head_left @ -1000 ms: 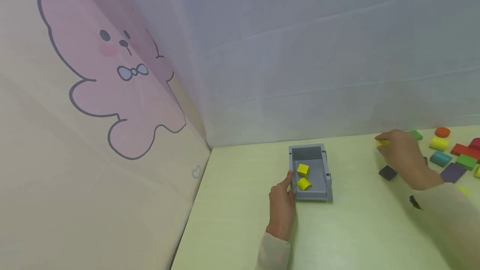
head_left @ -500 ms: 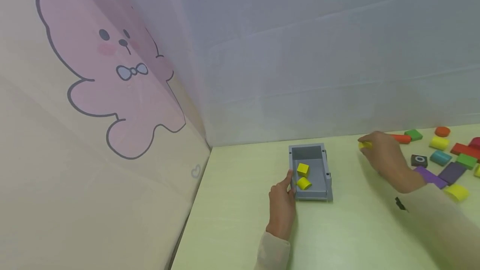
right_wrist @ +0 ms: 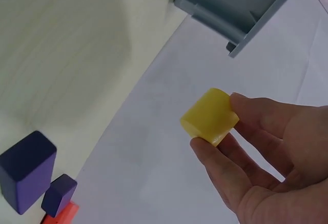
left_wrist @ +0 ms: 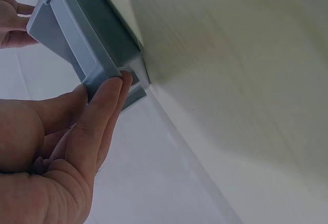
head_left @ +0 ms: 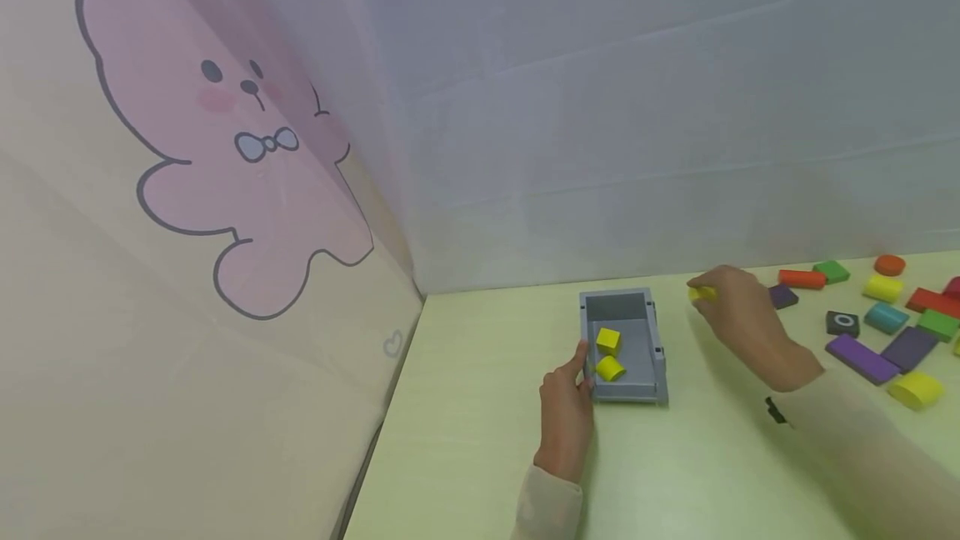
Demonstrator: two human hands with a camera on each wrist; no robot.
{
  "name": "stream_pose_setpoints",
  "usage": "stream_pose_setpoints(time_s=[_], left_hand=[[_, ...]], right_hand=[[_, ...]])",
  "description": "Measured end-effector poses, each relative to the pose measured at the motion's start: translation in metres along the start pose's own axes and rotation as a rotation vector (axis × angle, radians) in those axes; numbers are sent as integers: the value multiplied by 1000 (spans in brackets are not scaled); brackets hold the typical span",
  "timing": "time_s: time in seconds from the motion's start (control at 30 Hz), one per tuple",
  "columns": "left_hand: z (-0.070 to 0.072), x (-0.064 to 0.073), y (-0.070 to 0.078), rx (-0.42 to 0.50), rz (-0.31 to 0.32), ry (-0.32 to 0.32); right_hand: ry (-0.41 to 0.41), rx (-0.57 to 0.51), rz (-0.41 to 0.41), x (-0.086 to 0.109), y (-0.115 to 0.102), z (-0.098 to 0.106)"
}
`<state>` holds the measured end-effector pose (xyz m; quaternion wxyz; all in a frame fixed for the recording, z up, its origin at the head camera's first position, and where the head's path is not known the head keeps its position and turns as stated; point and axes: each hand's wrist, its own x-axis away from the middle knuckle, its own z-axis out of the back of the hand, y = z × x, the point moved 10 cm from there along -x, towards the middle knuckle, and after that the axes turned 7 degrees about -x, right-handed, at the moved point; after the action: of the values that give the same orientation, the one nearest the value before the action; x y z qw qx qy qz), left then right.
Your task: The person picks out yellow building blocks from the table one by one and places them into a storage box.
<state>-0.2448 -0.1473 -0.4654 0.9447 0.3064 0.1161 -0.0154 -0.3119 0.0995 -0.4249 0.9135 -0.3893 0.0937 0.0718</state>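
A grey plastic box stands on the table, holding a yellow cube and a yellow cylinder block. My left hand grips the box's near left wall; in the left wrist view the thumb and fingers pinch its edge. Right of the box, my right hand pinches another yellow cylinder block between thumb and fingertips, held up apart from the box. The held block's curved side faces the right wrist camera.
Loose blocks lie at the right: a red cylinder, green block, teal cylinder, black ringed block, purple slab and yellow cylinder, among several others. A pale curtain hangs behind the table.
My right hand has carried the yellow cylinder block leftward, nearer the box, uncovering the red cylinder and dark blocks behind it. The left hand and the box have stayed put.
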Motion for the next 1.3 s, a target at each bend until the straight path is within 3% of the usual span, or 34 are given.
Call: stream_pose_setpoints(time_s=[0.8, 1.17, 1.3], left_hand=[[1, 0, -1, 29, 24, -26], [4, 0, 2, 12, -32, -1], [1, 1, 0, 12, -16, -14]], right_hand=[[5, 11, 78, 0, -50, -25], [-16, -8, 87, -1, -67, -39], [-28, -11, 108, 0, -72, -46]])
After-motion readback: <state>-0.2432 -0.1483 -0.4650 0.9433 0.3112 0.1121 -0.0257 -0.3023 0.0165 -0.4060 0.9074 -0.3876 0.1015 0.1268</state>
